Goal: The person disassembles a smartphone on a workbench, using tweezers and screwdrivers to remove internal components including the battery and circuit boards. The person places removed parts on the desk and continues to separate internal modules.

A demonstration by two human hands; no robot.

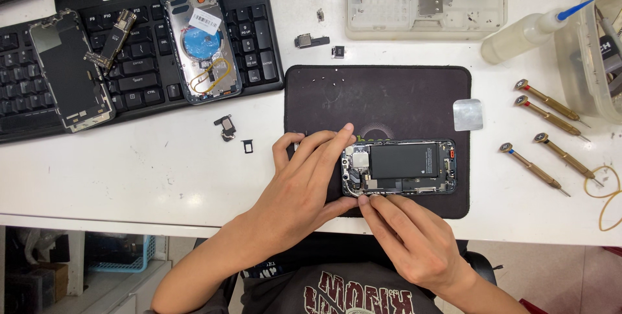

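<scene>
An opened phone (pixel 414 166) with a black battery showing lies on a dark work mat (pixel 389 97). My left hand (pixel 304 184) rests over the phone's left end, fingers laid across its top corner and thumb at its lower edge. My right hand (pixel 408 236) comes from below, its fingertips pinching at the lower left edge of the phone, near the small metal parts there. Whether it holds a tiny part is hidden.
A black keyboard (pixel 256 35) at the left carries a phone screen (pixel 68 71), a logic board (pixel 116 38) and an empty phone housing (pixel 201 38). Several screwdrivers (pixel 551 139) lie right. A parts tray (pixel 424 0), squeeze bottle (pixel 525 32), clear tub (pixel 599 61) and small loose parts (pixel 225 126) are about.
</scene>
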